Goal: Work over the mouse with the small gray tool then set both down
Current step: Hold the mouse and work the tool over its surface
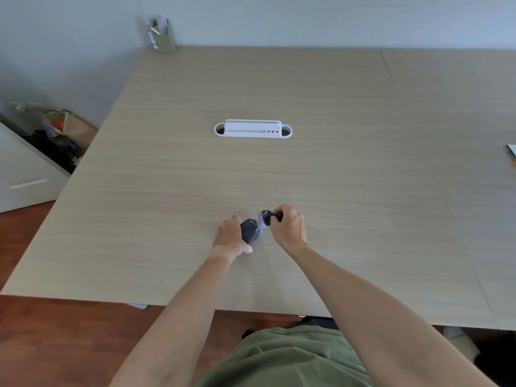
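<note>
Spanning most of the view, the table [307,169] carries a white cable port [252,129]. Near its front edge, the left hand [230,237] grips the mouse [250,231]; the right hand [289,229] pinches the tool [265,218] against it.

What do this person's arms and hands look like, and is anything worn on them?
Both forearms are bare up to the bottom of the picture, with no sleeve reaching them. The left hand and right hand wear no gloves, and no watch, ring or bracelet shows. An olive-green shirt covers the torso below.
</note>
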`<control>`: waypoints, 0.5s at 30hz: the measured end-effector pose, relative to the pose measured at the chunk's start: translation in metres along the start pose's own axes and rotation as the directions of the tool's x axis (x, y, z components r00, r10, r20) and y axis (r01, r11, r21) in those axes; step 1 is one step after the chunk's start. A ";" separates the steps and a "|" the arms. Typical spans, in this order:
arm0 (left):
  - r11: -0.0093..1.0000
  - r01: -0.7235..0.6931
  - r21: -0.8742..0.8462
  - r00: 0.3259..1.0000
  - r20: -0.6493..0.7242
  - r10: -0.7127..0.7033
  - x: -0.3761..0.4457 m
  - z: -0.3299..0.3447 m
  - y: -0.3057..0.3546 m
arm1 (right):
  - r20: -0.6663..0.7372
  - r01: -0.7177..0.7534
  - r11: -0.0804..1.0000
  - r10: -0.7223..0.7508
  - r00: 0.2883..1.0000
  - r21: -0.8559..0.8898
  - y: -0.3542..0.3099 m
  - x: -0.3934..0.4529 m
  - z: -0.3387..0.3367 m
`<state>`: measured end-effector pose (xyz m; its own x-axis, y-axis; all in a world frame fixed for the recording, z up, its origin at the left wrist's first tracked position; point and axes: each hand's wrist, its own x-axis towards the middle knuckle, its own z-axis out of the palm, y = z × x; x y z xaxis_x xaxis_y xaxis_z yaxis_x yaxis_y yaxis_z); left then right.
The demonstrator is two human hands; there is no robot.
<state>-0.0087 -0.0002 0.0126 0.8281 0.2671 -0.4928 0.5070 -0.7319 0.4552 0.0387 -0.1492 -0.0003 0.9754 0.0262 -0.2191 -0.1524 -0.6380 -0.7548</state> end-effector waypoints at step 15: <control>0.989 -0.055 0.135 0.998 -0.032 0.060 0.009 0.000 -0.004 | 0.057 0.066 0.997 -0.069 0.996 0.047 -0.003 0.003 -0.006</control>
<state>-0.0034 0.0055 0.0062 0.8642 0.2425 -0.4409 0.4236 -0.8236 0.3772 0.0433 -0.1518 0.0051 0.9728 0.1143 -0.2015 -0.0945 -0.5983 -0.7957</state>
